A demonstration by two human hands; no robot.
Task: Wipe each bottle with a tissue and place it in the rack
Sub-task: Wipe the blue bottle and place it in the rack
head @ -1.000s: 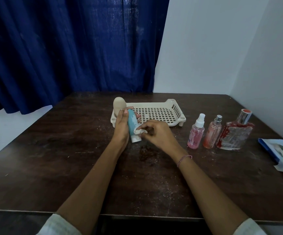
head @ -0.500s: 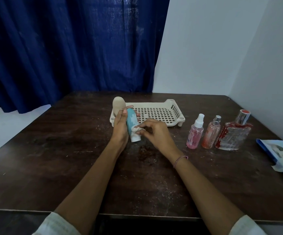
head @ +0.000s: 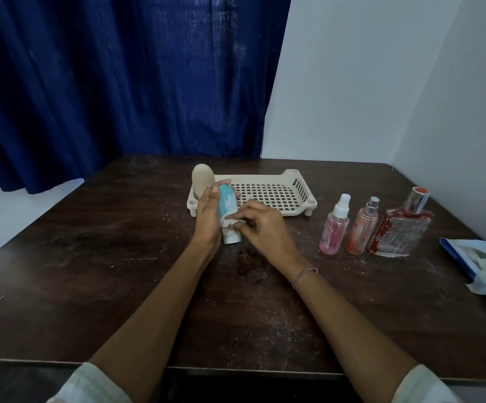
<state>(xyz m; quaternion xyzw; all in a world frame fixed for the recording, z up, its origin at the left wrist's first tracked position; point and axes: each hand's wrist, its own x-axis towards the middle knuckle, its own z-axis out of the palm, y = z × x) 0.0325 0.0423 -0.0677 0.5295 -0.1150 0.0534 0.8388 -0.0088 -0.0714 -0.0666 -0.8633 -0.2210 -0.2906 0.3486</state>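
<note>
- Ahead, at twelve o'clock, a curtain [head: 119,82] hangs behind the table [head: 90,286].
- On the table, dark and flecked with pale dust, stands everything else.
- At twelve o'clock sits the rack [head: 311,202], with a beige bottle [head: 202,178] upright in its nine o'clock end.
- At three o'clock, by the table edge, lies a pack [head: 474,254] with a sheet sticking out.
- My left hand [head: 208,216] is curled round the blue bottle [head: 226,203], gripping it.
- My right hand [head: 265,228], at that bottle's three o'clock, pinches the tissue [head: 231,223] against its lower half.
- At two o'clock, close together in a row, stand the square bottle [head: 398,234], peach bottle [head: 362,231] and pink bottle [head: 334,231].
- I hold the blue bottle upright, white cap down, outside the rack at its seven o'clock; I cannot tell whether it touches the table.
- Crumpled into a small wad, the tissue touches the bottle just above the cap.
</note>
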